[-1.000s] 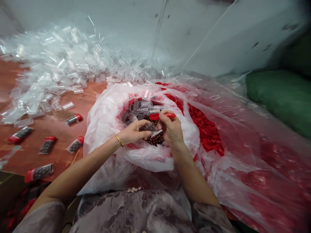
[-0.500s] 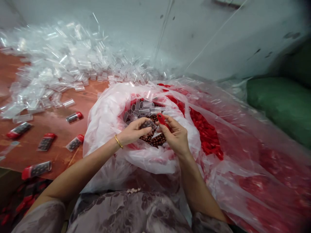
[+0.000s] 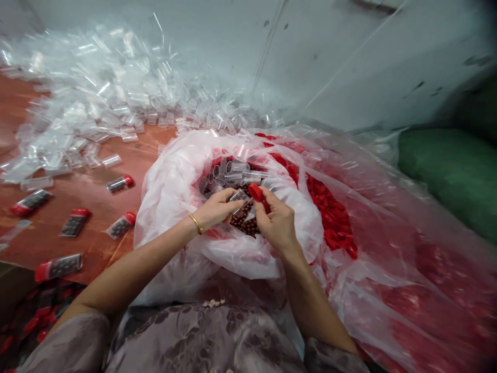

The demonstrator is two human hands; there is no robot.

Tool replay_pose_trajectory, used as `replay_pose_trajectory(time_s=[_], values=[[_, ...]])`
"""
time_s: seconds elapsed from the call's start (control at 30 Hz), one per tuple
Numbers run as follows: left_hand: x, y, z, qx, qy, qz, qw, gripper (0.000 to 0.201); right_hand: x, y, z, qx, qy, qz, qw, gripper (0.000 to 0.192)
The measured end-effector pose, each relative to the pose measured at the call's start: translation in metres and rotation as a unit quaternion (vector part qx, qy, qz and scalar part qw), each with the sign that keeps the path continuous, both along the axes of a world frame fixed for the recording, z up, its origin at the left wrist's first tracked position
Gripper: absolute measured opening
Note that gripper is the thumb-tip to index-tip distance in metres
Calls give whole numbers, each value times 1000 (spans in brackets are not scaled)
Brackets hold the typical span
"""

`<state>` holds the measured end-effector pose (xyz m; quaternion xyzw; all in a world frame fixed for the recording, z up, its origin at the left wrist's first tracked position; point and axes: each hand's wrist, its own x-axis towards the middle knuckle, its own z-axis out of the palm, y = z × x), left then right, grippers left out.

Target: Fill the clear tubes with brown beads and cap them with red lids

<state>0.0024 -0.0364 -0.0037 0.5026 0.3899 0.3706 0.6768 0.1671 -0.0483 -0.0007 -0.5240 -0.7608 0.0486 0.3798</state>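
My left hand (image 3: 218,208) pinches a clear plastic tube (image 3: 240,197) over the opening of a white plastic bag (image 3: 163,191). Between the thumb and fingers of my right hand (image 3: 278,221) is a red cap (image 3: 255,191), close to the tube's end but apart from it. Below both hands, small brown balls (image 3: 246,223) lie in the bag. Several open clear tubes (image 3: 233,168) rest at the far side of the opening. I cannot make out how full the held tube is.
Clear tubes (image 3: 97,98) are heaped at the back left. Tubes with red caps and dark balls (image 3: 75,223) lie on the reddish table (image 3: 104,254). On the right, a translucent bag (image 3: 380,228) covers red pieces (image 3: 330,217), with a green sack (image 3: 446,171) beyond.
The red cap has turned in my right hand, and its rounded end now shows. The tube in my left hand has tilted slightly. The whole view has shifted a little.
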Motion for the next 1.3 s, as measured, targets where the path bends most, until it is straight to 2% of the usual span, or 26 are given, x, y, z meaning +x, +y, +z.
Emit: replay_pose_trajectory(time_s=[0.2,0.3,0.37,0.47,0.5,0.53,0.6,0.73,0.83,0.9,0.97,1.07,1.17,1.3], values=[[0,1,2,-18,-5,-28,999,11,-1,4,-7,-64,72,18,995,35],[-1,1,2,-25,-23,-45,998,17,-2,6,-8,-143,170,14,975,32],[-3,0,3,-23,-37,-58,997,24,-3,9,-5,-231,287,29,929,27],[-4,-1,5,-5,-61,-70,996,30,-2,12,1,-335,424,95,836,25],[-5,-2,6,1,-66,-73,995,30,-1,12,3,-350,439,122,819,26],[-5,-2,6,5,-68,-73,995,31,0,13,4,-355,437,144,813,27],[-5,-2,5,14,-67,-62,996,31,1,14,3,-346,410,160,829,27],[-4,-2,-2,55,-68,-15,996,37,3,15,-6,-284,344,116,888,35],[-4,-3,-7,104,-70,-15,992,36,5,13,-6,-173,211,101,957,39],[-4,-3,-9,134,-57,-9,989,34,7,11,-1,-101,110,113,982,41],[-4,-3,-11,155,-35,0,987,31,7,7,6,-67,34,134,988,43],[-4,-4,-12,187,-2,5,982,29,6,4,14,-41,-21,129,991,45],[-5,-5,-11,216,19,15,976,30,4,2,15,-22,-34,112,993,43],[-6,-8,-8,225,36,33,973,30,1,0,11,-4,-23,125,992,42]])
